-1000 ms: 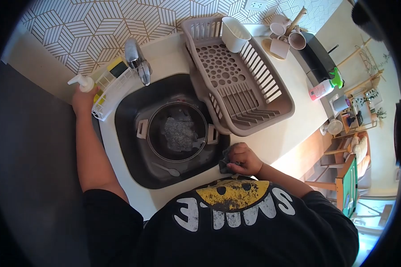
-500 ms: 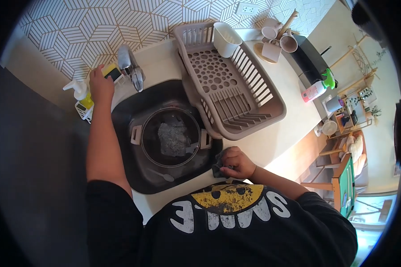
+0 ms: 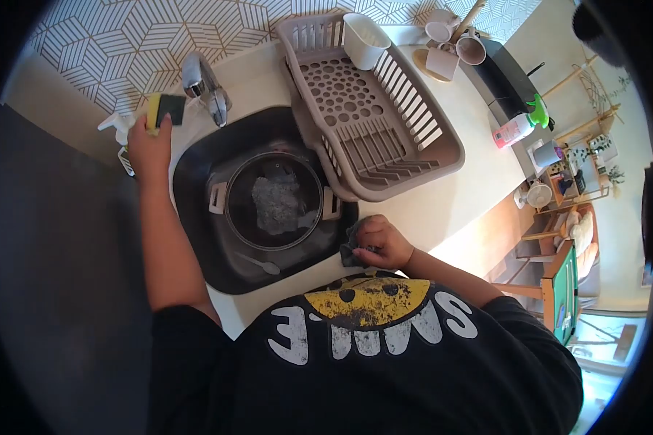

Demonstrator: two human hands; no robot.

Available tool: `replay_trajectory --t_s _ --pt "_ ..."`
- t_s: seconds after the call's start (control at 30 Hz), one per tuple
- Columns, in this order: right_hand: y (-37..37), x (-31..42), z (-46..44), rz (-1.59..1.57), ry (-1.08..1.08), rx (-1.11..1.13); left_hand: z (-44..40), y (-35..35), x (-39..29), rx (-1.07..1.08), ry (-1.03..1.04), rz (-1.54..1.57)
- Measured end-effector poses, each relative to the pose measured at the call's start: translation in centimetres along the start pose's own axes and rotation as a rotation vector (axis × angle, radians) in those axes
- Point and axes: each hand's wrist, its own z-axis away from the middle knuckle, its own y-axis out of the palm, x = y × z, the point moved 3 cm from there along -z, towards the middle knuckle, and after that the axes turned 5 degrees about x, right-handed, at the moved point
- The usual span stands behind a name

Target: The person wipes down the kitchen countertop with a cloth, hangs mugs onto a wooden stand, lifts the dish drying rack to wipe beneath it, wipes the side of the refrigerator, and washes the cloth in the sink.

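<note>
My left hand (image 3: 151, 148) grips a yellow and dark green sponge (image 3: 170, 110) beside the faucet (image 3: 204, 87), left of the sink. At the sink's near right edge, my right hand (image 3: 386, 243) is closed on a dark grey cloth (image 3: 352, 248) lying on the counter. Inside the dark sink (image 3: 196, 170) rests a round pot (image 3: 248, 233) with two light handles, and a greyish, foamy-looking patch (image 3: 279, 203) shows within it. A spoon (image 3: 265, 267) lies on the sink bottom, near the pot.
A beige dish rack (image 3: 384, 185) holding a white cup-shaped container (image 3: 366, 43) stands right of the sink. Behind my left hand is a soap pump bottle (image 3: 115, 125). Mugs on a stand (image 3: 453, 58) and a spray bottle (image 3: 515, 130) are farther right.
My left hand has lifted the sponge from its place by the faucet, so more of it shows. My right hand stays on the cloth. The camera view has shifted slightly.
</note>
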Motion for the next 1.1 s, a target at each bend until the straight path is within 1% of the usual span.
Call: replay_trajectory --t_s 0.03,0.1,0.17,0.23,0.27,0.3,0.33,0.37,0.43,0.47,0.53,0.57,0.63,0.67,0.7,0.73,0.77,0.8,0.83,0.9,0.97,1.0,1.03,1.07,1.1 --pt "0.1 -0.3 0.1 -0.014 0.002 0.015 1.9 -0.4 0.1 0.006 -0.004 -0.004" --pt "0.2 -0.4 0.1 -0.031 0.007 0.035 6.0 -0.1 0.6 0.312 -0.231 0.088" --pt "0.0 -0.2 0.0 -0.023 0.003 0.018 9.8 1.8 1.0 0.56 -0.285 0.174" --pt "0.3 -0.6 0.3 -0.025 -0.003 0.018 13.4 4.0 1.5 0.765 -0.303 0.17" --pt "0.4 -0.8 0.4 -0.023 -0.011 0.013 14.2 4.6 1.8 0.761 -0.31 0.172" --pt "0.4 -0.9 0.3 -0.023 -0.015 0.021 15.0 5.3 1.6 0.929 -0.264 0.099" --pt "0.7 -1.9 0.3 -0.006 -0.018 0.005 15.8 7.5 2.1 1.095 -0.208 0.029" --pt "0.6 -1.5 0.3 0.003 -0.023 -0.009 16.3 7.7 2.4 1.093 -0.217 0.03" --pt "0.7 -1.6 0.5 -0.007 -0.025 0.004 17.7 9.6 3.7 1.217 -0.411 0.352" --pt "0.7 -1.7 0.6 -0.014 -0.024 0.01 18.5 10.2 4.1 1.212 -0.417 0.356" --pt "0.6 -1.3 0.5 -0.017 -0.025 0.005 18.4 10.2 4.3 0.734 -0.212 0.28" --pt "0.8 -2.7 0.2 -0.012 -0.017 -0.012 18.3 12.7 4.7 0.73 -0.205 0.291" --pt "0.8 -2.0 0.3 -0.026 -0.015 -0.006 19.1 12.5 5.8 0.771 -0.311 0.308" --pt "0.8 -2.0 0.4 -0.042 -0.009 -0.007 19.2 12.7 6.4 0.772 -0.311 0.311" --pt "0.9 -2.3 0.8 -0.041 -0.005 -0.007 19.2 12.0 6.3 0.722 -0.3 0.386" --pt "0.9 -2.8 1.1 -0.117 0.086 -0.022 19.2 11.5 6.1 0.669 -0.289 0.462" --pt "0.7 -3.5 1.6 -0.194 0.177 -0.034 19.4 11.0 6.3 0.67 -0.292 0.465" --pt "0.3 -5.5 1.9 -0.422 0.387 -0.184 18.7 10.5 5.8 0.609 -0.287 0.507" --pt "-0.5 -5.7 3.1 -0.662 0.606 -0.329 18.9 7.9 5.2 0.553 -0.297 0.537" --pt "-4.1 -6.6 5.3 -0.633 0.618 -0.481 19.5 2.8 4.4 0.403 -0.472 0.73" --pt "-7.4 -7.1 7.2 -0.826 0.777 -0.605 20.3 -1.1 4.3 0.246 -0.605 0.756" --pt "-8.4 -6.7 7.2 -0.702 0.775 -0.634 21.3 -1.5 5.0 0.248 -0.617 0.75" --pt "-9.0 -7.8 7.1 -0.575 0.763 -0.664 21.8 -0.9 6.0 0.141 -0.635 0.825" --pt "-9.1 -7.9 8.0 -0.518 0.828 -0.629 22.4 -2.4 6.8 0.027 -0.653 0.89" --pt "-8.8 -8.5 8.7 -0.523 0.824 -0.618 23.0 -3.4 7.0 0.016 -0.657 0.884"
